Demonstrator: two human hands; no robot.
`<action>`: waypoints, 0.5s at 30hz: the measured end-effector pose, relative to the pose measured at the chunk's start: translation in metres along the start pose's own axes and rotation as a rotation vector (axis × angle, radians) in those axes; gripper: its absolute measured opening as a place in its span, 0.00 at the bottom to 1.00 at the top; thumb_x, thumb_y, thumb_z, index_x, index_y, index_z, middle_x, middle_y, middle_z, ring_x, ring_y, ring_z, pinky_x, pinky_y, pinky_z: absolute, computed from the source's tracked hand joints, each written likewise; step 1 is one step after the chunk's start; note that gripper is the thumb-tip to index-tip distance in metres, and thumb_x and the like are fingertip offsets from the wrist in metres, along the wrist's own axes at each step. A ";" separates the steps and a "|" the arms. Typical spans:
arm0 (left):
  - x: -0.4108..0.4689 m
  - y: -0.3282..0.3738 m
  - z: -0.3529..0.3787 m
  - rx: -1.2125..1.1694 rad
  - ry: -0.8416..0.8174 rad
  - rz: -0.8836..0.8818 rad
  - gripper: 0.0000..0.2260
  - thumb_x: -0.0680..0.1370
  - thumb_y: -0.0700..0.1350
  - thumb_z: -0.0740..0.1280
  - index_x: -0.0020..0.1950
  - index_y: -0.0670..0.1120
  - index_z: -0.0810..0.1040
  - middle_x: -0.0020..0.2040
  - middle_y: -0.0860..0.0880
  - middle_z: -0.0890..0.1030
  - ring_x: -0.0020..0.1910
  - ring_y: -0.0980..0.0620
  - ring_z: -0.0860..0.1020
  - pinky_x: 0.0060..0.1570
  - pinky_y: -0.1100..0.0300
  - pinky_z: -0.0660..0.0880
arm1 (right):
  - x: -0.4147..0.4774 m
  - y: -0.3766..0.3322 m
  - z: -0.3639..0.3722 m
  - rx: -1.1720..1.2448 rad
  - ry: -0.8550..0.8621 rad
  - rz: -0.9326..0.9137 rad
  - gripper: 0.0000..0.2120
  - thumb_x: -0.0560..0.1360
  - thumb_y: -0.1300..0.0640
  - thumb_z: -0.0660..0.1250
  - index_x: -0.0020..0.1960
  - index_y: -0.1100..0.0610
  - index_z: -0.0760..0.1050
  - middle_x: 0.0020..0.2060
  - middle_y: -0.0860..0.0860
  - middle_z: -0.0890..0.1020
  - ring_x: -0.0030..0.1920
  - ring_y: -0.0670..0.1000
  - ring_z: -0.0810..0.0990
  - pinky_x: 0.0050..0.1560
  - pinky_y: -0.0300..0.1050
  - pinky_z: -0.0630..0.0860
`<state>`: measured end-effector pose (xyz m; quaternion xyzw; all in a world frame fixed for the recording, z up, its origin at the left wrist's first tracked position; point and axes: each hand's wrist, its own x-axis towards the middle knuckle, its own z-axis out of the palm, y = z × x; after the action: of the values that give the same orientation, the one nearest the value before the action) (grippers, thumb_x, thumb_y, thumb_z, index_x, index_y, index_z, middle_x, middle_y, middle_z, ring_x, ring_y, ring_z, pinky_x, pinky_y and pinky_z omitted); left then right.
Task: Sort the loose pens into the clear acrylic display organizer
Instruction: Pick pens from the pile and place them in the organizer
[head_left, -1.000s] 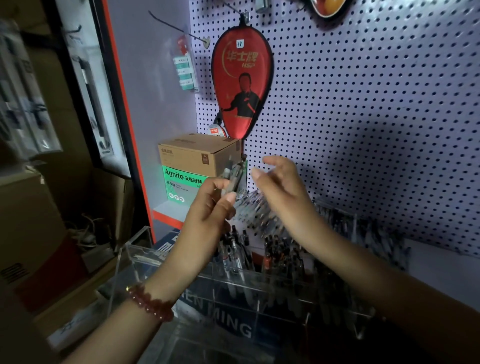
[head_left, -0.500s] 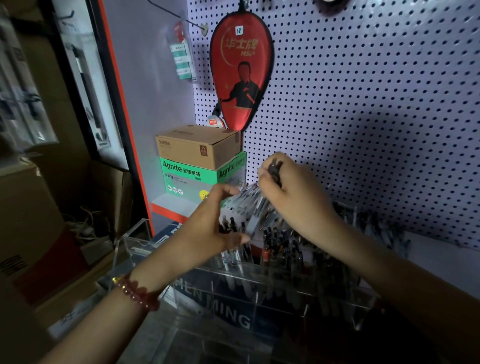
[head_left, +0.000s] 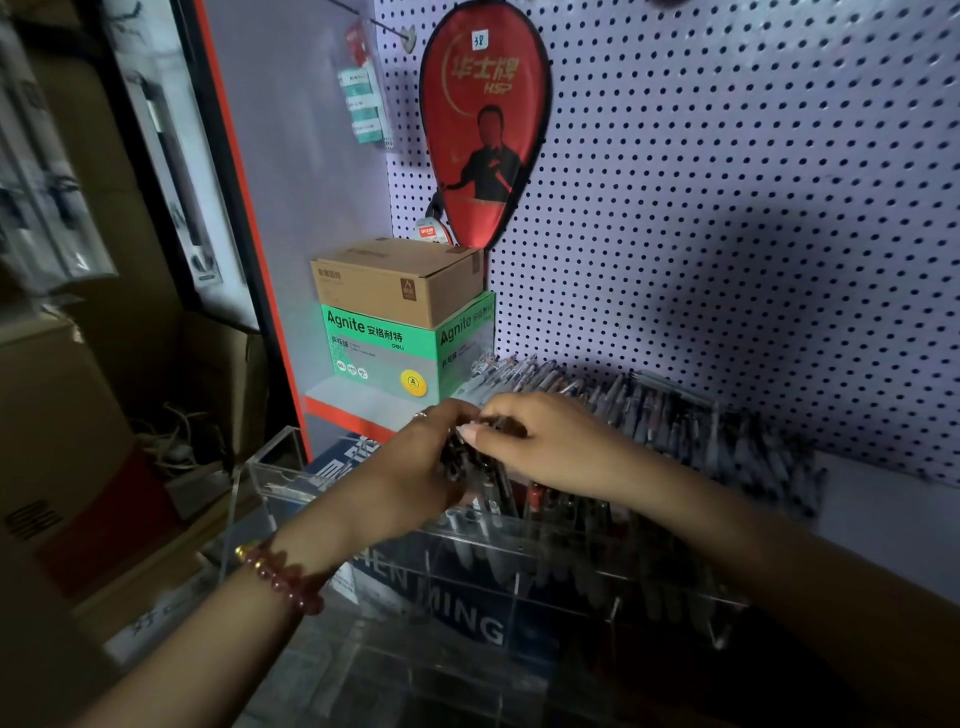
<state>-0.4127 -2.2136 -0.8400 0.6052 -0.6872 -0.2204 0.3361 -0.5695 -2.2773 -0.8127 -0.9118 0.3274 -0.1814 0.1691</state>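
Nearest us is the clear organizer (head_left: 571, 567), its front compartments low in the picture and blue lettering showing through its wall. Our left forearm crosses over its left corner, with a bracelet (head_left: 283, 578) of reddish beads at the wrist.

Just past that, both our hands meet above the organizer's rear section. Our left hand (head_left: 408, 470) has its fingers curled round a small bunch of dark pens (head_left: 485, 486), whose lower ends point down into a rear compartment; whether they touch its floor we cannot tell. Our right hand (head_left: 553, 441) comes in from the right and pinches the top of the same bunch between thumb and forefinger, so the two hands touch at the fingertips.

To the right of the bunch, more standing pens (head_left: 566, 512) fill the neighbouring compartments, red and dark caps upward.

Behind our hands a long back row of pens (head_left: 675, 415) leans against the pegboard (head_left: 753, 156), blurred at its right end.

Further left, on a white shelf with a red edge, a green box (head_left: 382, 348) carries a brown cardboard box (head_left: 395, 283). Above them a red paddle case (head_left: 485, 124) hangs on the pegboard.
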 end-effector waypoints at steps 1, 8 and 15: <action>0.000 -0.001 0.000 -0.008 -0.004 -0.006 0.24 0.72 0.33 0.71 0.60 0.54 0.68 0.47 0.50 0.77 0.38 0.59 0.75 0.34 0.67 0.70 | 0.000 0.001 -0.001 -0.012 0.016 -0.009 0.13 0.77 0.40 0.60 0.51 0.48 0.76 0.39 0.47 0.82 0.39 0.44 0.80 0.45 0.42 0.74; -0.001 0.000 0.002 0.047 0.080 -0.127 0.32 0.71 0.45 0.75 0.70 0.51 0.62 0.62 0.52 0.70 0.60 0.52 0.71 0.56 0.60 0.72 | 0.002 0.009 -0.003 -0.017 0.036 0.063 0.04 0.77 0.53 0.64 0.44 0.51 0.74 0.38 0.39 0.76 0.37 0.38 0.73 0.50 0.44 0.72; 0.004 -0.003 0.018 -0.013 0.162 -0.100 0.14 0.78 0.48 0.64 0.63 0.46 0.70 0.49 0.46 0.77 0.42 0.49 0.78 0.44 0.57 0.74 | 0.009 0.006 -0.007 -0.022 -0.135 0.094 0.06 0.75 0.56 0.66 0.40 0.54 0.75 0.32 0.45 0.81 0.25 0.34 0.72 0.25 0.28 0.63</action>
<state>-0.4240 -2.2196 -0.8536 0.6523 -0.6252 -0.1916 0.3832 -0.5690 -2.2890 -0.8067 -0.9075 0.3595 -0.1075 0.1890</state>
